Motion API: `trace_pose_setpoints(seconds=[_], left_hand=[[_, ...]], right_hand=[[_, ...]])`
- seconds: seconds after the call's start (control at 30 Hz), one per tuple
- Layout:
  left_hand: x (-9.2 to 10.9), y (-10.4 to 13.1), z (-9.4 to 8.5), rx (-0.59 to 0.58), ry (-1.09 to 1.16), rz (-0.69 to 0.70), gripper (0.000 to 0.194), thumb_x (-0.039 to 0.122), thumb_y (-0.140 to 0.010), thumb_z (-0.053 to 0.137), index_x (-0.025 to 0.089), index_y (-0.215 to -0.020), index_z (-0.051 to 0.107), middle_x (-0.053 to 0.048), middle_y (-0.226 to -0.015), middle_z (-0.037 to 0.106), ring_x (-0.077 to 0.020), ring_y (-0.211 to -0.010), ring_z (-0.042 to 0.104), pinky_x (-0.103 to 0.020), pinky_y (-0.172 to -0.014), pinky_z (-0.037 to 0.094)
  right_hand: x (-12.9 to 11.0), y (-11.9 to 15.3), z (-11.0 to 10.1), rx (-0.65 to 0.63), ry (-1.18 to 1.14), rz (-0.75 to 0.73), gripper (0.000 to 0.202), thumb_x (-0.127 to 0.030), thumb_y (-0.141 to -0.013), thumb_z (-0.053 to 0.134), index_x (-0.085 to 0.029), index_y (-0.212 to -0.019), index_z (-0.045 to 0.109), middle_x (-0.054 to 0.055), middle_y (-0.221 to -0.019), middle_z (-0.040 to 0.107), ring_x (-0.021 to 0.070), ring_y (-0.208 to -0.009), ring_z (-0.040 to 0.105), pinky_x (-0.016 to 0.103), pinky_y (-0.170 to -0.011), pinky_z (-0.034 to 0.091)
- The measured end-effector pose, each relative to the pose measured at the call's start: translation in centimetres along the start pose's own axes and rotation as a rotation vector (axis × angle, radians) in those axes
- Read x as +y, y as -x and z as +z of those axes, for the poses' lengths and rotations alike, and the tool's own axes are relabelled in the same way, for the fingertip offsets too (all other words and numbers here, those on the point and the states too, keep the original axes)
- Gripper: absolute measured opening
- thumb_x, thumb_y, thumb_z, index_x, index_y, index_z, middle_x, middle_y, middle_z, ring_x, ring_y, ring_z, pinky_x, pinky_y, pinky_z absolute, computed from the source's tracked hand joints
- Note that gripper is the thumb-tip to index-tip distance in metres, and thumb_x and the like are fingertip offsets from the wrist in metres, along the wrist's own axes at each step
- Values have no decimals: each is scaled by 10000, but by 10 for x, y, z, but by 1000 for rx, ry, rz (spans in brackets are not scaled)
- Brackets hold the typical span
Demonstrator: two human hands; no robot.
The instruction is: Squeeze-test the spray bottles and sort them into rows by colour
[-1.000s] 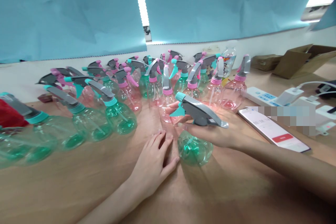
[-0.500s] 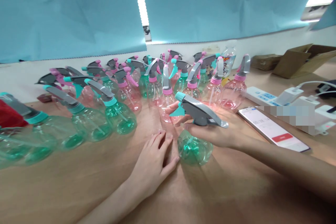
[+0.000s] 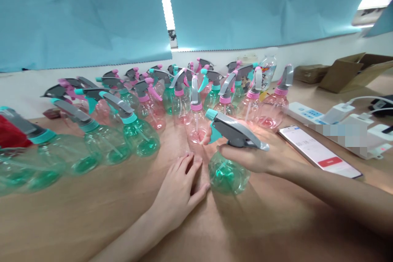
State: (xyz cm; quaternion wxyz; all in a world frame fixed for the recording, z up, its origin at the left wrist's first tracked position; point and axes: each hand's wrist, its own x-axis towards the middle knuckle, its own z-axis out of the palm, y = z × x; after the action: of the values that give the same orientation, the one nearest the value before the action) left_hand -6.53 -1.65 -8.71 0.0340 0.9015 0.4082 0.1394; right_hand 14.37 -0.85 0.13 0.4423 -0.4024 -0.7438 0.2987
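My right hand point(image 3: 242, 156) is wrapped round the neck of a green spray bottle point(image 3: 229, 176), just under its grey and turquoise trigger head. The bottle stands on the table, its nozzle facing left and away from me; its collar is hidden by the hand. To its left my left hand point(image 3: 181, 188) lies palm down on the table, holding nothing, the thumb spread from the lightly bent fingers. A pink spray bottle point(image 3: 198, 125) stands just beyond both hands. Another green spray bottle point(image 3: 141, 137) is at the left.
Several pink and green spray bottles crowd the back and left. On the right lie a phone point(image 3: 319, 151) with a lit screen and a white power strip point(image 3: 307, 112) with plugs. An open cardboard box point(image 3: 344, 73) sits behind them. Something red point(image 3: 14, 133) shows at the left edge.
My right hand's fingers, stretched out beyond the bottle before, have curled in round its neck. The bottle has shifted very slightly right. My left hand has stayed still.
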Motion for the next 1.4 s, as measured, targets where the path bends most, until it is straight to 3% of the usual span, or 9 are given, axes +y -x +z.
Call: trace_pose_setpoints(seconds=[0.27, 0.5, 0.83, 1.23, 1.4], left_hand=[[1, 0, -1, -3, -8, 0, 476, 407, -920, 531, 147, -1319, 502, -181, -1397, 482, -355, -1294, 426, -540, -1024, 392], [-1, 1, 2, 5, -1, 11, 469, 408, -922, 528, 158, -1317, 495, -173, -1387, 490, -360, -1302, 413, -551, -1018, 392], [0, -1, 1, 15, 3, 12, 458, 394, -917, 532, 162, -1310, 492, -169, -1369, 506, -358, -1293, 426, -546, -1019, 395], [1, 0, 0, -8, -2, 6, 474, 391, -923, 523, 139, -1324, 494, -183, -1383, 494, -367, -1303, 410, -570, -1016, 389], [2, 0, -1, -18, -1, 2, 471, 385, -924, 523, 131, -1320, 500, -186, -1383, 494, -360, -1306, 409, -548, -1019, 395]], right_hand=[[2, -2, 1, -17, -43, -48, 132, -178, -664, 475, -220, -778, 527, -20, -701, 587, 123, -602, 563, 242, -517, 429], [7, 2, 1, -40, -85, -35, 377, -173, -700, 482, -244, -1053, 593, -23, -716, 592, 131, -617, 583, 242, -542, 480], [10, 2, 3, -70, -157, -34, 479, -176, -746, 504, -275, -1211, 558, 8, -883, 654, 150, -700, 628, 284, -612, 533], [9, 1, 2, -47, -122, -22, 481, -198, -745, 541, -274, -1220, 559, -12, -772, 585, 136, -640, 587, 257, -561, 511], [2, 2, 3, 70, 17, 4, 383, -189, -693, 528, -290, -1044, 642, -15, -681, 567, 153, -579, 563, 283, -516, 500]])
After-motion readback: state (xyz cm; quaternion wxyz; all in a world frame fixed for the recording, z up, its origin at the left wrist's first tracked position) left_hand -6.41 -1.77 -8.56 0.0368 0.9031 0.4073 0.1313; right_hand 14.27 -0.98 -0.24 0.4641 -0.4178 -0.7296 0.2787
